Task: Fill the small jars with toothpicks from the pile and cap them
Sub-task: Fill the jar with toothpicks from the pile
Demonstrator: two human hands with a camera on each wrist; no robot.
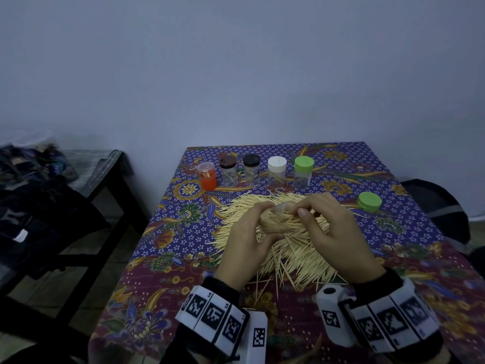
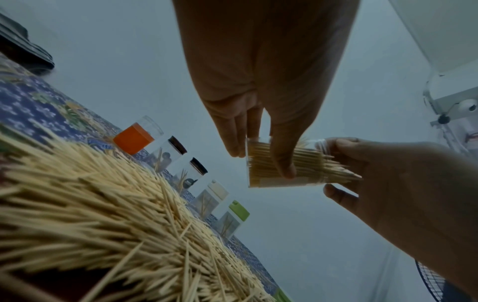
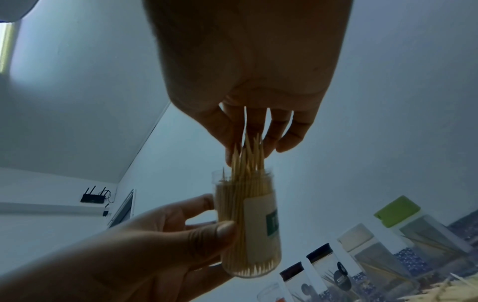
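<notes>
A person sat at a table (image 1: 409,232) covered with a purple and maroon floral cloth, both hands raised just above a large pile of toothpicks (image 1: 296,253) that spread across the middle of the table.

The left hand (image 1: 245,244) held a small clear jar (image 3: 249,230) by its lower half, thumb curled across the front and fingers wrapped behind. The jar was uncapped, carried a pale label and was packed almost full of toothpicks. In the head view it was tipped on its side between the hands and largely hidden by them.

The right hand (image 1: 338,232) met the jar's open mouth. Its thumb and fingertips (image 3: 284,143) were gathered around a bunch of toothpicks (image 3: 248,157) whose pointed ends stuck out past the rim. How tightly they pinched the bunch could not be told.

Along the far edge of the table stood a row of five capped jars, left to right: an orange jar (image 1: 207,176) with a clear cap, a brown-capped jar (image 1: 227,170), a black-capped jar (image 1: 251,169), a white-capped jar (image 1: 277,171) and a green-capped jar (image 1: 303,171). Each of the four clear ones showed a few toothpicks inside.

A loose green cap (image 1: 369,202) lay near the right edge of the table, beside the pile.

Both wrists wore black sleeves and white bands printed with square black markers. Left of the table stood a dark bench (image 1: 105,179) heaped with clothing.
</notes>
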